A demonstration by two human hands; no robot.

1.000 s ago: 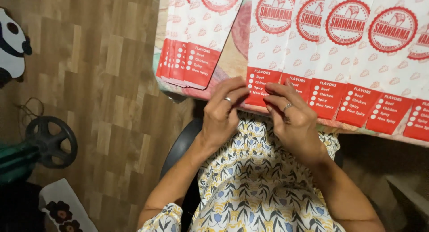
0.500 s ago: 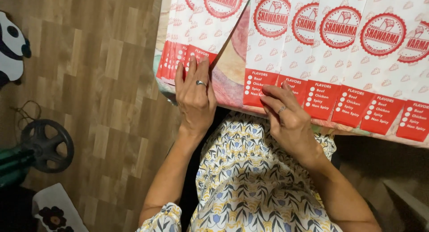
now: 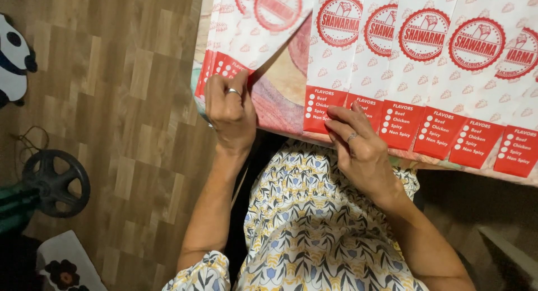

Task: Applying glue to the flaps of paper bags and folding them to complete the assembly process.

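Several white paper sleeves with red round emblems and red bottom bands lie overlapped in a row (image 3: 426, 72) on a table edge. My left hand (image 3: 230, 109), with a ring, grips the lower corner of a separate paper sleeve (image 3: 252, 28) at the left, which sits tilted. My right hand (image 3: 358, 148), also ringed, rests its fingers flat on the red band of the leftmost sleeve in the row (image 3: 330, 72). Between the two hands a patterned tablecloth (image 3: 280, 95) shows.
Wood-pattern floor (image 3: 112, 100) lies to the left. A black wheel-like object (image 3: 53, 182) sits at the lower left, a black and white soft toy (image 3: 14, 58) at the far left, a flower-printed item (image 3: 64, 268) at the bottom. My floral dress (image 3: 314, 224) fills the lower middle.
My left hand has moved left from the row, taking hold of the left sleeve's lower corner and drawing it aside. My right hand stays on the row's near edge.
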